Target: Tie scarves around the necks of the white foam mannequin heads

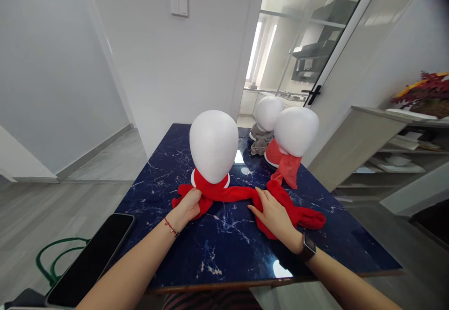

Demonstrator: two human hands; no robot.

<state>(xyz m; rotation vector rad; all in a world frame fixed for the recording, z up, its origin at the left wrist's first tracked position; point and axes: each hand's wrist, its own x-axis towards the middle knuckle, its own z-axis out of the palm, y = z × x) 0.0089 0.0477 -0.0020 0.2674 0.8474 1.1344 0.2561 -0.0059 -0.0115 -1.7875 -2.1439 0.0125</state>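
A white mannequin head (213, 144) stands upright before me with a red scarf (238, 194) around its neck. Close to the head's base, my left hand (191, 203) is closed on the scarf, its fingertips partly hidden in the cloth. From there a stretch of scarf runs right across the table. My right hand (275, 214) lies on the bunched part of it, palm down, fingers stretched and thumb apart. More red cloth spills to the right of that hand.
Behind on the right stand a white head (296, 130) with a coral scarf (289, 169) and another white head (269, 112) with a grey scarf (260, 141). All rest on a dark blue marbled table (217, 254). A phone (93, 258) is at the lower left.
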